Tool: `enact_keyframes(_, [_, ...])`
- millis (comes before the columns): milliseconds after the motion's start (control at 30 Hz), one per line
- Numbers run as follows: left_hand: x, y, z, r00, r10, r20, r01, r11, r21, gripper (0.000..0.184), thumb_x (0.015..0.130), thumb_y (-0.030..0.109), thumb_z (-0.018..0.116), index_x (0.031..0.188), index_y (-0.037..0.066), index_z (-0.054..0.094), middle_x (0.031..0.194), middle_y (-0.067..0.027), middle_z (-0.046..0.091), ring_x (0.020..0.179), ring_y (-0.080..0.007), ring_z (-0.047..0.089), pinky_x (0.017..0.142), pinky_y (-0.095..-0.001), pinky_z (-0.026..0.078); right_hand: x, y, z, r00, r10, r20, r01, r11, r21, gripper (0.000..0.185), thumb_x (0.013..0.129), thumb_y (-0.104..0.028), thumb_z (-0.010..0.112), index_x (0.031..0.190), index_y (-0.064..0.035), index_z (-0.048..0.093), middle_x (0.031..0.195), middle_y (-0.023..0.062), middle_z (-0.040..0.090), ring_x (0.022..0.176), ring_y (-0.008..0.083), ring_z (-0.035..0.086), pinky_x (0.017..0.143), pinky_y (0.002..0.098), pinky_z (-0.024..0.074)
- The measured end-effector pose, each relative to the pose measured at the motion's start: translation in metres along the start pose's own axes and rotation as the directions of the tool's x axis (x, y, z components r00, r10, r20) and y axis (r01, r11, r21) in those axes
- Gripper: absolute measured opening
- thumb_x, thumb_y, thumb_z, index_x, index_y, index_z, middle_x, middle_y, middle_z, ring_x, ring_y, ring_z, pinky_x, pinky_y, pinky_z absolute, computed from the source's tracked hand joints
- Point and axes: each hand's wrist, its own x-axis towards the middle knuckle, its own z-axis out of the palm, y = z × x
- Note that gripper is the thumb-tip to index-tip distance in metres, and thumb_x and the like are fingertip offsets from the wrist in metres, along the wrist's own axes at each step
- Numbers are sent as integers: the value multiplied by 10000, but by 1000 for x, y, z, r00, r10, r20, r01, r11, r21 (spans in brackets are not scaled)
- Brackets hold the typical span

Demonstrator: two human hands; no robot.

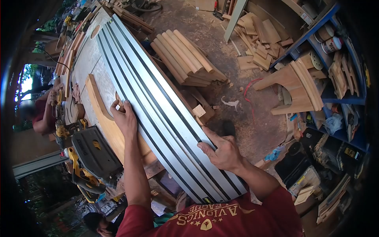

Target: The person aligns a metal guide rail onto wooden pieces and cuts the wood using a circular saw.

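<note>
Hands apart, both at the silver rail (148, 94), one on each long side. Right hand (227, 154) clamps the right edge, thumb on the top face, index finger stretched along the edge. Left hand (125, 118) is at the left edge, farther from the body, thumb at the metal, fingers curled; can't tell how firmly it grips.

Rail has black lengthwise strips, runs diagonally from the far end of the worktable (87, 51) down to the front of the maroon shirt (221, 219). Near end is just beside the shirt; can't tell if they touch.

Left of the rail: curved wooden piece (98, 102) on the table, partly behind the left forearm. Beside it, dark case (94, 148), then yellow power tool (79, 170).

Right of the rail: stack of rounded wood lengths (183, 55), small wood block (199, 110) near the right hand. Farther right, arched wooden part (296, 85), wood offcuts (262, 39), blue shelving (353, 47).

Co-worker (44, 114) at the far left, another person (94, 223) at bottom left, both well apart from these hands
</note>
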Motion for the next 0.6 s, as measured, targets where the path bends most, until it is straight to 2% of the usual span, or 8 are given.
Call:
enact_keyframes(233, [2,-2,0,1000,-16,10,16,1000,-5,398,1030,214,596,1308,-32,452,814,-95,659,722,-127,572,681,-289,459,1,-2,-2,1000,11,10,-10,1000,-28,533,923,-187,731,1336,105,566,614,249,627,554,360,690,494,418,507])
enact_keyframes(333, [3,-4,0,1000,-20,3,20,1000,-3,379,1031,213,594,1287,-30,456,824,-98,661,729,-127,572,686,-290,460,3,-15,-8,997,56,51,-53,997,-47,557,951,-259,721,1290,161,581,682,266,671,535,283,699,507,370,521])
enact_keyframes(433, [3,-4,0,1000,-4,0,4,1000,-7,363,1031,212,594,1269,-27,460,832,-100,662,734,-126,571,691,-290,461,3,-13,-5,1000,-12,-17,11,999,-35,561,951,-272,720,1291,154,586,579,231,620,441,257,639,457,366,476])
enact_keyframes(533, [2,-2,-1,1000,7,5,-7,1000,-8,360,1031,212,593,1263,-29,461,833,-102,662,736,-125,570,696,-289,460,4,-17,-10,999,40,28,-39,998,-51,567,954,-281,716,1296,152,583,609,244,637,467,266,657,463,362,484])
enact_keyframes(600, [1,0,0,1000,12,7,-12,1000,-4,362,1032,213,591,1264,-32,460,833,-102,661,737,-124,569,699,-288,459,4,-13,-8,1000,24,2,-24,1000,-15,567,955,-277,716,1297,154,581,614,247,639,474,265,661,461,360,484])
